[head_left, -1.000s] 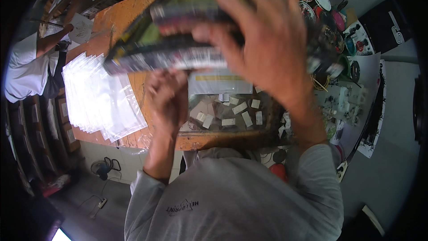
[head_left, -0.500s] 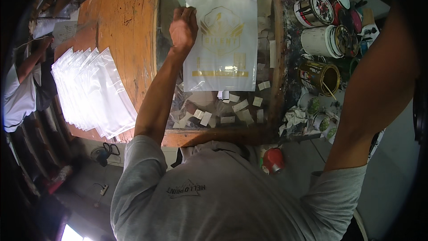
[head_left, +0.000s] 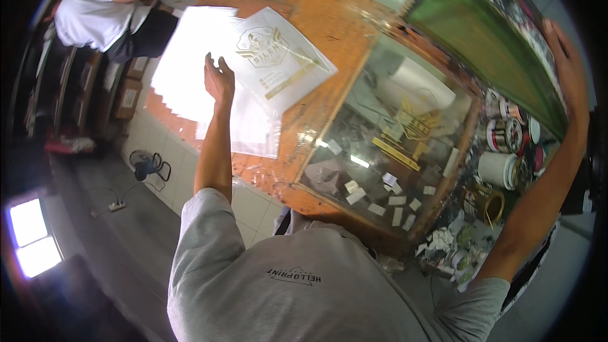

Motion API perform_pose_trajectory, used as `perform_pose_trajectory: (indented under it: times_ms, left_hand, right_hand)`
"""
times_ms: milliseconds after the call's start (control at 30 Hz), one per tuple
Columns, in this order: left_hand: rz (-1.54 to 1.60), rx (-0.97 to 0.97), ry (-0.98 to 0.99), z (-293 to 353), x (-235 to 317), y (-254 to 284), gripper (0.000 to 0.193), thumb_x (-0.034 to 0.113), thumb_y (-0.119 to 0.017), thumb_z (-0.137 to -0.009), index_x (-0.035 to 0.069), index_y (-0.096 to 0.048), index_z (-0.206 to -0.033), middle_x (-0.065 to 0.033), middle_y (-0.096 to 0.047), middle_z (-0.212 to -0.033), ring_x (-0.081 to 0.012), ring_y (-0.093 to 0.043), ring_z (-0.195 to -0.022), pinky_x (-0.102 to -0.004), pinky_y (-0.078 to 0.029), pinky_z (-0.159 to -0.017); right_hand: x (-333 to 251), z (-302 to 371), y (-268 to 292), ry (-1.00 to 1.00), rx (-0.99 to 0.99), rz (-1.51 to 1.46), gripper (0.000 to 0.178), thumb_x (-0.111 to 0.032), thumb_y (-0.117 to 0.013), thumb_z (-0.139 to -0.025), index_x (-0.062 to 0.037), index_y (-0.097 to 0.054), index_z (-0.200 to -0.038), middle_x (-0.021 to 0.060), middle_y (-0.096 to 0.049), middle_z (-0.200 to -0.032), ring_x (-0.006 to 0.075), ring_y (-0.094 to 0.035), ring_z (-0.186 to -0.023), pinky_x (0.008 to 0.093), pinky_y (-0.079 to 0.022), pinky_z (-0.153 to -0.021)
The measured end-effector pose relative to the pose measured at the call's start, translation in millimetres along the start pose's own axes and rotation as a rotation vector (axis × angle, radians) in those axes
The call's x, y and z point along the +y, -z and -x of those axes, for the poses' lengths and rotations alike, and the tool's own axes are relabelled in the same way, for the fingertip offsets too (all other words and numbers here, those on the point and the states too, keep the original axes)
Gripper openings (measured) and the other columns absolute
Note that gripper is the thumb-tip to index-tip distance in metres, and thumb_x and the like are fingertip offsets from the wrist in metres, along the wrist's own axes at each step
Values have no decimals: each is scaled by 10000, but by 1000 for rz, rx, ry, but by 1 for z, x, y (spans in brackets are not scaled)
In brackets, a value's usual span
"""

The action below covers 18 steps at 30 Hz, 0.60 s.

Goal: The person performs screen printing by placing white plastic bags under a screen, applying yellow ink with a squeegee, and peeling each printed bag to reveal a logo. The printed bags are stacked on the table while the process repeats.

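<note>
Over the pile of white plastic bags [head_left: 183,69] on the wooden table's left side, my left hand [head_left: 220,80] is open, thumb and fingers apart, with nothing visible in it. Just to its right a bag with a gold print [head_left: 297,63] lies slanted, partly on the pile. At the far right my right hand [head_left: 565,57] is closed on the edge of a raised screen-printing frame [head_left: 475,31] with green mesh. Some of its fingers are hidden behind that edge. Below the frame, the glass panel [head_left: 348,117] bears a yellow print [head_left: 419,120].
Paint cans [head_left: 497,170] and crumpled rags [head_left: 440,240] crowd the table's right side. Small paper pieces [head_left: 397,201] show at the glass panel. A person in a white shirt [head_left: 92,9] works at the upper left. A fan [head_left: 147,163] stands on the floor.
The printed bag has gone from the glass to the pile at left. My left hand has moved left and opened. The view has turned left, bringing the raised screen and my right hand into sight.
</note>
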<state>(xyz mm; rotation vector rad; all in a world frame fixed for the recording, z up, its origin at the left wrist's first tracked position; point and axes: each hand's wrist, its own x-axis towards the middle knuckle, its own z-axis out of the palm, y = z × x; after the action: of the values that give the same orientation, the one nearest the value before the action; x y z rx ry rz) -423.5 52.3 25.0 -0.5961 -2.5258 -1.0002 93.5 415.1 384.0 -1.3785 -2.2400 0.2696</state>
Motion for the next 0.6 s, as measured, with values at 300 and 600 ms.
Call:
perform_pose_trajectory:
  times_ms: [300,600]
  left_hand:
    - [-115,-782,-571,248,56,26,605,484,-395,-1084,221,-365,-1628,-179,-141,-1733,-426,-46,-1600,-778,-12,-1190]
    - [29,-828,-901,340,220,-81,600,459,-395,-1081,185,-393,-1614,-150,-183,-1730,-428,-54,-1599,-795,-3,-1173]
  right_hand:
    - [5,14,-11,54,-10,-26,721,-624,-625,-975,-37,-650,-1393,141,-687,-1312,221,-618,-1219,314,-432,-1069]
    - [-35,46,-10,423,-94,33,612,-559,-512,-1050,1,-749,-1111,206,-733,-1049,334,-659,-939,420,-511,-901]
